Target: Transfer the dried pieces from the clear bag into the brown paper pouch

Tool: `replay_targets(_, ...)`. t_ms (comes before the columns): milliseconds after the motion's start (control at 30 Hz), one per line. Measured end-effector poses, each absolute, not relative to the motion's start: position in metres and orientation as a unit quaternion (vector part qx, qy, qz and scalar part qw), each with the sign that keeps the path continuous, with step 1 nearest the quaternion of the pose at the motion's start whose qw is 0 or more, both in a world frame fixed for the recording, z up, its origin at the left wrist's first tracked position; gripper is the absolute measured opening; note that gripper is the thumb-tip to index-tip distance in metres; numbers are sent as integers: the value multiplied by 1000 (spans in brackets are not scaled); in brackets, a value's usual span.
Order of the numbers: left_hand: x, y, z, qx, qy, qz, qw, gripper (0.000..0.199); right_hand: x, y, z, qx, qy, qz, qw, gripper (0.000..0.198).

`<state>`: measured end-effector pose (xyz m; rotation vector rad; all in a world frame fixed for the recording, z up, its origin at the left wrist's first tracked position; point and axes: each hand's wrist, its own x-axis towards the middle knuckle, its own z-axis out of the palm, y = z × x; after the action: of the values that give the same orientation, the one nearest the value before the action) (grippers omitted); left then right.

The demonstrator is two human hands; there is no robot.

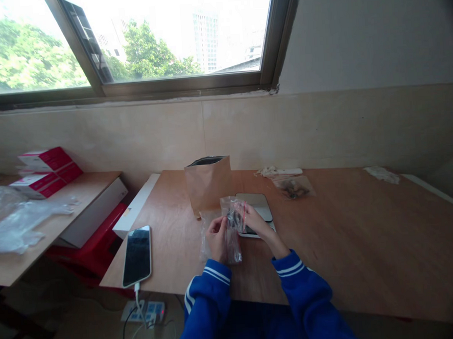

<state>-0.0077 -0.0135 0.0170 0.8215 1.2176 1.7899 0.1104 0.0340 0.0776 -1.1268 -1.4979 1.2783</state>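
Wooden table (pixel 349 238) under window (pixel 180 39): small clear bag (pixel 233 213), dark contents, held up between brown paper pouch (pixel 209 184) and wearer, near silver-topped device (pixel 259 202); left hand (pixel 217 237) pinching its edge, right hand (pixel 251 218) curled at red-lined side, fingertips behind plastic, hold unclear.

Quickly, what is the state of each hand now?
Left hand: closed, pinching a clear plastic bag.
Right hand: at the same bag; grip cannot be told.

It is probably a packing workroom: plastic bags (pixel 234 247), scale (pixel 261 202), stacked boxes (pixel 54 172)
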Motion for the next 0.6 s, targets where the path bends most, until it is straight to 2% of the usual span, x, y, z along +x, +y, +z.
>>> replay_targets(100, -7, -15, 18, 355, 486, 702, 382, 27, 107, 30, 76, -431, -590, 548, 408, 50)
replay_targets(233, -8, -16, 18, 368, 489, 703, 362, 28, 103, 26, 81, -427, -591, 565, 387, 48)
replay_targets(467, -9, -9, 6, 321, 510, 723, 338, 30, 109, 20, 96, -432, -583, 537, 431, 41)
replay_targets(600, -12, -6, 2, 269, 545, 723, 330, 32, 115, 27, 113, -421, -555, 530, 485, 39)
